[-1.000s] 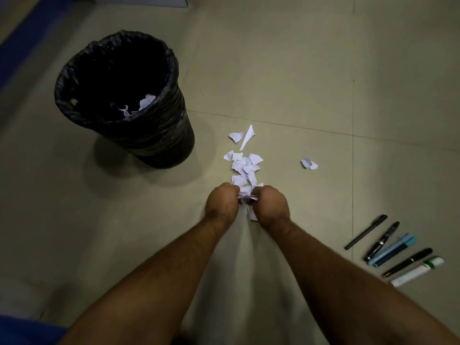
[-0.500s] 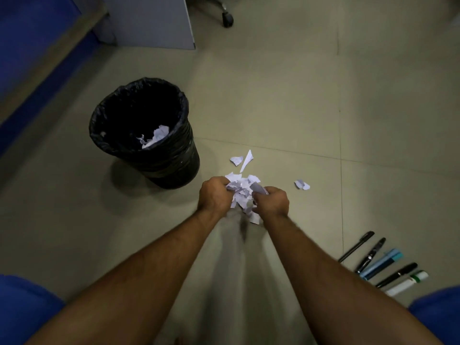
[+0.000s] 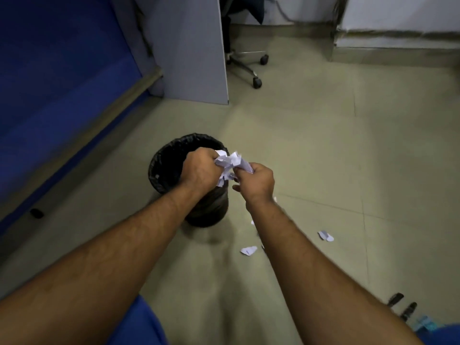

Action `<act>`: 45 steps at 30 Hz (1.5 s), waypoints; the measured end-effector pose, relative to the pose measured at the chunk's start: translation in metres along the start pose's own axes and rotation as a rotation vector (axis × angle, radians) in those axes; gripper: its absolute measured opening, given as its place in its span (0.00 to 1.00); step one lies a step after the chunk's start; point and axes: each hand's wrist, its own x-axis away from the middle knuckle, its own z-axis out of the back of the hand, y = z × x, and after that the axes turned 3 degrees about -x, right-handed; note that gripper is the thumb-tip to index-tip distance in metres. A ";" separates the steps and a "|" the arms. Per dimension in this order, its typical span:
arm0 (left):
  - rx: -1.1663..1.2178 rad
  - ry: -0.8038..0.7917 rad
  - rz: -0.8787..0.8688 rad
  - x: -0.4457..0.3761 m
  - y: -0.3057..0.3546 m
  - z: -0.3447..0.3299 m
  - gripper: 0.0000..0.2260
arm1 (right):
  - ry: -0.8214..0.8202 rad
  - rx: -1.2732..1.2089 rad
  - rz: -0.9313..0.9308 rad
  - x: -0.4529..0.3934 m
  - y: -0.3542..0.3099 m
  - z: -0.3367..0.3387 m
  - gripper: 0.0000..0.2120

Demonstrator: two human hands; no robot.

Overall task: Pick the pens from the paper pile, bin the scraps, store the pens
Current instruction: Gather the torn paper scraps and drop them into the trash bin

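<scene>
My left hand [image 3: 199, 170] and my right hand [image 3: 256, 181] together grip a crumpled bunch of white paper scraps [image 3: 230, 163], held in the air at the right rim of the black lined bin [image 3: 169, 165]. My left hand is over the bin's opening, my right hand just outside it. Loose scraps lie on the floor: one [image 3: 248, 250] beside my right forearm, another [image 3: 325, 236] further right. The pens [image 3: 408, 311] lie at the bottom right, partly cut off by the frame and my right arm.
A blue wall with a skirting runs along the left. A grey partition panel [image 3: 196, 51] stands behind the bin, with an office chair base [image 3: 251, 66] on castors beyond it. Beige tiled floor stretches to the right. A small dark object [image 3: 36, 213] lies by the left skirting.
Both hands lifted the bunch of scraps off the floor and carried it up and left to the bin's rim. A few scraps stayed on the floor. The view tilted up.
</scene>
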 end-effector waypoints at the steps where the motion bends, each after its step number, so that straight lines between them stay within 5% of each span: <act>1: 0.009 0.032 0.022 -0.007 -0.009 0.010 0.15 | -0.009 0.040 0.031 -0.003 -0.007 -0.016 0.13; 5: -0.048 0.082 0.067 -0.028 -0.038 0.026 0.08 | -0.078 0.246 0.137 -0.001 -0.033 -0.054 0.13; 9: -0.006 0.110 0.111 -0.038 -0.078 0.019 0.03 | -0.226 0.516 0.196 -0.002 -0.031 -0.084 0.03; 12: -0.036 0.032 0.120 -0.042 -0.092 0.011 0.15 | -0.300 0.537 0.140 -0.004 -0.026 -0.098 0.18; 15: -0.074 0.006 0.102 -0.050 -0.096 0.013 0.17 | -0.314 0.469 0.111 -0.005 -0.026 -0.104 0.25; 25: 0.041 0.126 -0.023 -0.048 -0.045 -0.008 0.12 | 0.165 -0.006 0.119 -0.015 -0.018 -0.065 0.07; 32: 0.171 0.154 -0.139 -0.018 0.007 -0.086 0.12 | 0.348 -0.043 0.062 -0.046 0.041 0.011 0.04; 40: 0.067 -0.282 -0.154 0.051 -0.018 -0.247 0.16 | 0.374 0.531 -0.020 -0.028 0.211 0.123 0.16; 45: -0.201 -0.288 -0.199 0.051 -0.034 -0.293 0.23 | 0.286 1.064 0.042 -0.039 0.268 0.160 0.38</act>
